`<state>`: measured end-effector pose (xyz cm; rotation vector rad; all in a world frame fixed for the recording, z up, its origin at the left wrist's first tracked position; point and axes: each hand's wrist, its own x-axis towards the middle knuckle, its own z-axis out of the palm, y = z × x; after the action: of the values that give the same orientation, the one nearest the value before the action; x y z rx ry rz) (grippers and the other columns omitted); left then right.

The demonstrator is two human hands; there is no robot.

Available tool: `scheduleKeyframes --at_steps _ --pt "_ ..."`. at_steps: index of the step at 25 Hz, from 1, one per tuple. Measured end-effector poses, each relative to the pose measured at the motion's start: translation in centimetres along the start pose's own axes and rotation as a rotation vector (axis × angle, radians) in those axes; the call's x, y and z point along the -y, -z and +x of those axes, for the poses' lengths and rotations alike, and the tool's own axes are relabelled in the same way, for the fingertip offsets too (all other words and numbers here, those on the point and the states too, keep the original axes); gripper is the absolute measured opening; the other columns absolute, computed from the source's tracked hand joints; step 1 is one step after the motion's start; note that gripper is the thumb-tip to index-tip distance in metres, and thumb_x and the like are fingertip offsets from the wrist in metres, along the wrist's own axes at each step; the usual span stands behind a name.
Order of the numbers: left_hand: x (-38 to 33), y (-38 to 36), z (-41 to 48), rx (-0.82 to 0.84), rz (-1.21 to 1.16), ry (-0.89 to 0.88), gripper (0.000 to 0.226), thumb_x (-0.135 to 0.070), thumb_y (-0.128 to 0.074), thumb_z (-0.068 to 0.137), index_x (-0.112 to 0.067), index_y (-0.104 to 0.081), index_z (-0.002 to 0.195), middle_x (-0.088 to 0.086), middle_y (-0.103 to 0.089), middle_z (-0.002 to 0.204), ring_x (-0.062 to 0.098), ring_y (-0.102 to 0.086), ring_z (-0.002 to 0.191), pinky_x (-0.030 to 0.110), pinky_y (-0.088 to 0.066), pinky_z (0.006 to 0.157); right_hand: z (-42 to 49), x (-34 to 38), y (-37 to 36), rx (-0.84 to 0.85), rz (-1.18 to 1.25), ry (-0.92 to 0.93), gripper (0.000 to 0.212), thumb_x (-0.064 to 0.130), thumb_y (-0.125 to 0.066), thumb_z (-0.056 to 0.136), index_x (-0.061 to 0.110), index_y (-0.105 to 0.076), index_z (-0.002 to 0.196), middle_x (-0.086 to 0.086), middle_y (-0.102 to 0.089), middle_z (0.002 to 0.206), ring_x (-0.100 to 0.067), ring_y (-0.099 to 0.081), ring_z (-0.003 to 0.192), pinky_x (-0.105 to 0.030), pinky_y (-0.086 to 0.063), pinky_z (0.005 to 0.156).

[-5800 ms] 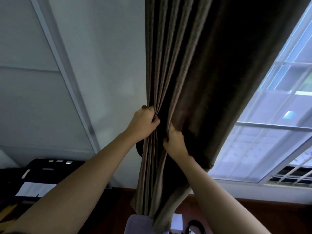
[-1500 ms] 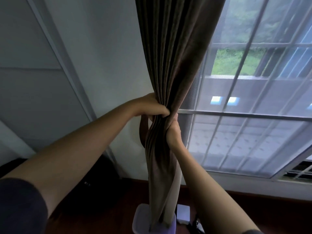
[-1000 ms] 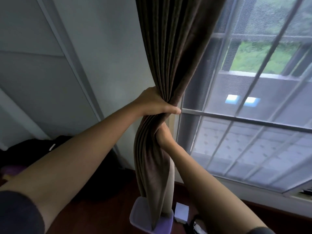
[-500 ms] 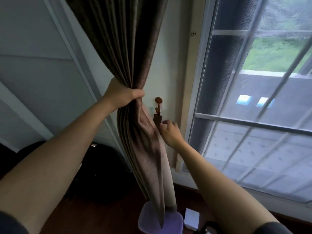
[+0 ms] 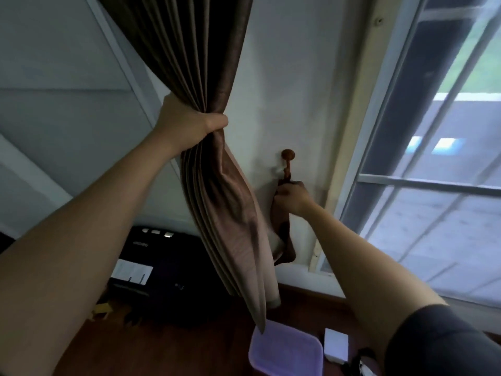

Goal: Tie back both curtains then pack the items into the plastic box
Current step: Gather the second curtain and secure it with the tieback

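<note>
Left hand (image 5: 189, 123) grips gathered brown curtain (image 5: 225, 213). Right hand (image 5: 291, 196) pinches brown tieback (image 5: 283, 240) hanging from wall hook (image 5: 288, 154). Purple plastic box (image 5: 284, 351) on floor below.

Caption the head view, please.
Left hand bunches the brown curtain while right hand grips the tieback hanging from the wall hook.
</note>
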<state>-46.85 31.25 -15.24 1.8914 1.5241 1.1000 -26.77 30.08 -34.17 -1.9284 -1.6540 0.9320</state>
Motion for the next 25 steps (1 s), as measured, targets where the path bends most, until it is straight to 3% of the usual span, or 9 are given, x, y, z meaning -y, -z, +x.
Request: scheduleKeyframes --at_steps 4,7,9,11,14,18,23,25 --pt "0.3 -0.2 0.5 0.026 -0.007 0.006 0.053 -0.033 -0.072 0.056 -0.016 -0.059 0.104 -0.008 -0.059 0.096 0.005 -0.057 0.084 0.014 -0.044 0.067 -0.6 -0.7 -0.4 -0.066 0.240 -0.073 0.022 0.010 -0.050 0.086 0.015 -0.070 0.096 -0.006 -0.062 0.103 -0.025 -0.058 0.096 -0.031 -0.048 0.081" --pt "-0.2 -1.8 0.3 0.025 0.004 0.005 0.052 -0.032 -0.073 0.056 -0.012 -0.062 0.103 -0.006 -0.060 0.095 0.011 -0.059 0.086 0.016 -0.045 0.064 -2.6 -2.4 0.3 -0.139 0.352 -0.052 0.012 0.004 -0.053 0.083 0.014 -0.051 0.090 -0.003 -0.055 0.086 -0.020 -0.053 0.080 -0.026 -0.042 0.063" --pt "-0.9 -3.2 -0.2 0.023 -0.018 0.017 0.047 -0.026 -0.075 0.061 -0.013 -0.062 0.104 -0.005 -0.060 0.096 0.013 -0.059 0.089 0.019 -0.046 0.069 -3.7 -3.7 2.0 -0.175 0.428 -0.070 0.022 0.005 -0.056 0.084 0.011 -0.042 0.098 -0.001 -0.049 0.081 -0.018 -0.049 0.076 -0.026 -0.039 0.062" --pt "-1.8 -4.9 -0.7 0.009 -0.041 0.025 0.046 -0.024 -0.075 0.062 -0.012 -0.062 0.105 -0.005 -0.060 0.095 0.014 -0.059 0.091 0.022 -0.047 0.072 -4.7 -5.0 4.5 -0.129 0.442 -0.074 0.019 0.010 -0.054 0.088 0.013 -0.046 0.105 -0.004 -0.053 0.092 -0.019 -0.051 0.086 -0.022 -0.040 0.064" --pt "-3.5 -7.9 -1.5 0.037 -0.024 0.040 0.051 -0.027 -0.074 0.061 -0.013 -0.060 0.108 -0.003 -0.059 0.097 0.016 -0.058 0.090 0.025 -0.048 0.075 -6.4 -6.7 8.1 0.008 0.295 -0.091 0.011 0.022 -0.053 0.092 0.018 -0.063 0.094 -0.001 -0.060 0.084 -0.016 -0.055 0.083 -0.021 -0.041 0.064" --pt "-5.7 -11.8 -2.6 0.106 -0.037 0.042 0.041 -0.030 -0.073 0.058 -0.014 -0.061 0.094 -0.002 -0.064 0.090 0.017 -0.063 0.081 0.028 -0.053 0.070 -8.0 -8.5 12.1 0.015 -0.165 -0.044 0.037 0.047 -0.054 0.089 0.017 -0.061 0.067 0.001 -0.051 0.062 -0.014 -0.049 0.062 -0.027 -0.036 0.057" --pt "-7.6 -15.1 -3.8 0.126 -0.047 0.031 0.043 -0.031 -0.071 0.060 -0.014 -0.064 0.099 -0.003 -0.066 0.091 0.018 -0.064 0.085 0.027 -0.052 0.071 -10.4 -8.7 16.2 -0.173 -0.101 0.058 0.029 0.035 -0.067 0.083 0.013 -0.059 0.067 0.004 -0.046 0.056 -0.005 -0.044 0.052 -0.016 -0.032 0.048" --pt "-8.4 -16.1 -4.4 0.133 -0.054 0.035 0.046 -0.034 -0.070 0.057 -0.017 -0.064 0.100 -0.004 -0.067 0.092 0.019 -0.065 0.086 0.029 -0.054 0.074 -10.6 -8.2 16.9 -0.237 -0.121 0.100 0.027 0.035 -0.070 0.081 0.014 -0.059 0.067 0.002 -0.049 0.058 -0.009 -0.045 0.055 -0.023 -0.035 0.053"
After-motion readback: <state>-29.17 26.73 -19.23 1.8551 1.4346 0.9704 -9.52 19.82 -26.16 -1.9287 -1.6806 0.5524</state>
